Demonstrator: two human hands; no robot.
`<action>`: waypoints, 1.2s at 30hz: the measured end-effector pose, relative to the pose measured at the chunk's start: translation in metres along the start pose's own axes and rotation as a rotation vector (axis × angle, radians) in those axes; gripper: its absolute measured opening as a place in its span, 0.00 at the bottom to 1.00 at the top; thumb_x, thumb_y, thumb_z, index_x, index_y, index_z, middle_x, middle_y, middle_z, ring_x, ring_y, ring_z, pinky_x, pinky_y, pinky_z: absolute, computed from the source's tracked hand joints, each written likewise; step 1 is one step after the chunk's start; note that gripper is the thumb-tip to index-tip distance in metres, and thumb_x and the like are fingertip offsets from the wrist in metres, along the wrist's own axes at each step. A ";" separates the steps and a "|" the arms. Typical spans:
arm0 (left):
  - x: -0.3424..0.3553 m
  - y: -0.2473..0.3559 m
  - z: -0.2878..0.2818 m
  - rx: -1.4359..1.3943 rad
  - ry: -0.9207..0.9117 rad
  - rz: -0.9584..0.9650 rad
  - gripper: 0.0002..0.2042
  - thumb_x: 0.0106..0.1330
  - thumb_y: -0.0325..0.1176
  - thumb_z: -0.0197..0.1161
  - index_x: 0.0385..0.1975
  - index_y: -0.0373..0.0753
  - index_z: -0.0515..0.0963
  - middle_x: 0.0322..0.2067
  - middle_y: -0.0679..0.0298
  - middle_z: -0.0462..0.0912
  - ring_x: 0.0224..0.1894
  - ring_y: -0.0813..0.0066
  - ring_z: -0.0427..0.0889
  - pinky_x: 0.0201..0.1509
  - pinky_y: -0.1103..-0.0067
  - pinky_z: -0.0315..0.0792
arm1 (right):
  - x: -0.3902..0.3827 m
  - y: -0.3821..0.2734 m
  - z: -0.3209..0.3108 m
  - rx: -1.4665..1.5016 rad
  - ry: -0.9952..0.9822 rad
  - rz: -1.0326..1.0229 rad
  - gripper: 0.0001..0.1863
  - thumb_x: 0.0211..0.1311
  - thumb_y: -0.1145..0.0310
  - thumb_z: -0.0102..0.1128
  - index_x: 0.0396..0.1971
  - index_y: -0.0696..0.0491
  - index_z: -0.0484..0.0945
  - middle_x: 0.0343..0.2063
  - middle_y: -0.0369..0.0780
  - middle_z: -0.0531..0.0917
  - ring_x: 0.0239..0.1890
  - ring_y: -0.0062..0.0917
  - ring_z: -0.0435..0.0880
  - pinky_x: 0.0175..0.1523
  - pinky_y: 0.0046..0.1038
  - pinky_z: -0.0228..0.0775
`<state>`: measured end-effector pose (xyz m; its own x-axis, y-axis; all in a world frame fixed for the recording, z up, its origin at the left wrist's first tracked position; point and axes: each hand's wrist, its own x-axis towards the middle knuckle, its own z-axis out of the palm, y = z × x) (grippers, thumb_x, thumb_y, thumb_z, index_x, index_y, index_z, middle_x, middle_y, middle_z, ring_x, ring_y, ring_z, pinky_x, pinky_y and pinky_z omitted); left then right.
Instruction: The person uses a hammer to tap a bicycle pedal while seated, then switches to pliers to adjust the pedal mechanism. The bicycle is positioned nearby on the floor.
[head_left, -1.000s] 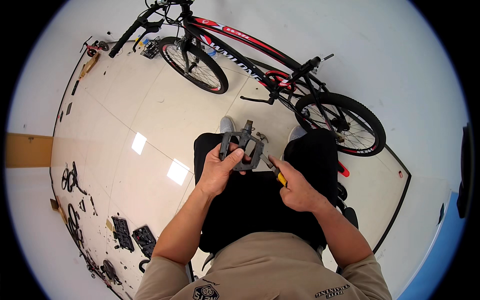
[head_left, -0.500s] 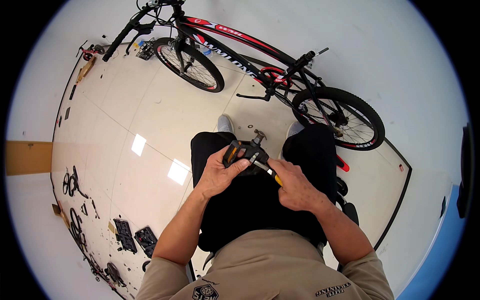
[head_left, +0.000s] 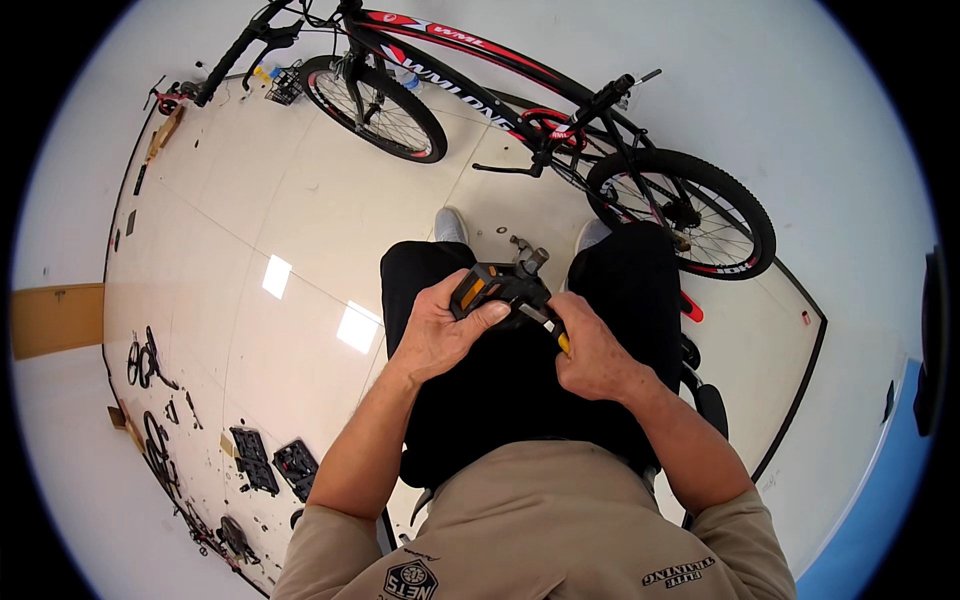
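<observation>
My left hand (head_left: 437,335) grips a black bicycle pedal (head_left: 480,292) with amber reflectors, its thumb lying along the near side. In my right hand (head_left: 592,355) is a hammer (head_left: 532,262), the fingers wrapped around its handle, where a bit of yellow shows. The metal hammer head points away from me, just beyond the pedal's right end. The shaft runs close along the pedal; whether the two touch I cannot tell. Both things are held above my lap, between my knees.
A black and red bicycle (head_left: 470,95) stands ahead, with a pedal-less crank arm (head_left: 508,169) on its near side. On the floor are a small ring (head_left: 502,230), open black tool cases (head_left: 255,460) and scattered bike parts (head_left: 150,360) to the left.
The hammer has turned in my right hand, its head now showing from another side and lying closer to the pedal. My left hand still holds the pedal.
</observation>
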<state>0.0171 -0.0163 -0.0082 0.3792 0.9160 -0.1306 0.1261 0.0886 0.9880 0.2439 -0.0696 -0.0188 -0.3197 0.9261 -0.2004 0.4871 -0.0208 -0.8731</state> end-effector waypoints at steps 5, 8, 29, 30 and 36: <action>-0.004 0.016 -0.005 0.188 -0.030 0.061 0.13 0.64 0.37 0.73 0.36 0.35 0.78 0.22 0.72 0.68 0.26 0.83 0.64 0.29 0.83 0.63 | 0.001 -0.004 0.009 -0.008 0.082 -0.051 0.26 0.42 0.86 0.52 0.48 0.61 0.70 0.43 0.52 0.74 0.51 0.51 0.72 0.55 0.43 0.68; -0.005 0.014 -0.006 0.210 -0.041 0.062 0.14 0.63 0.38 0.73 0.37 0.35 0.79 0.21 0.72 0.68 0.25 0.83 0.64 0.29 0.82 0.63 | 0.001 0.001 0.014 -0.005 0.094 -0.063 0.25 0.41 0.87 0.52 0.46 0.62 0.70 0.42 0.52 0.74 0.49 0.51 0.73 0.54 0.43 0.68; 0.012 -0.006 -0.030 -0.387 0.209 -0.226 0.13 0.70 0.39 0.66 0.40 0.35 0.77 0.30 0.60 0.84 0.32 0.73 0.84 0.32 0.78 0.78 | 0.006 0.007 0.002 0.113 0.113 0.117 0.32 0.46 0.87 0.44 0.58 0.63 0.67 0.47 0.53 0.78 0.54 0.47 0.77 0.63 0.35 0.65; 0.012 -0.005 -0.033 -0.544 0.204 -0.240 0.13 0.70 0.40 0.65 0.41 0.35 0.77 0.30 0.60 0.84 0.31 0.71 0.84 0.31 0.77 0.78 | 0.008 0.012 0.001 0.168 0.151 0.058 0.32 0.46 0.87 0.45 0.59 0.63 0.67 0.50 0.53 0.78 0.55 0.46 0.78 0.62 0.36 0.67; 0.008 -0.011 -0.034 -1.249 0.123 -0.290 0.22 0.71 0.51 0.60 0.47 0.35 0.75 0.27 0.60 0.78 0.25 0.75 0.69 0.24 0.83 0.65 | 0.014 -0.003 -0.015 0.843 0.106 0.372 0.35 0.50 0.90 0.41 0.64 0.60 0.64 0.47 0.44 0.79 0.55 0.33 0.80 0.59 0.37 0.74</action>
<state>-0.0126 0.0033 -0.0173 0.3875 0.8258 -0.4097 -0.7750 0.5325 0.3404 0.2500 -0.0514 -0.0128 -0.1653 0.8333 -0.5276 -0.2217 -0.5526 -0.8034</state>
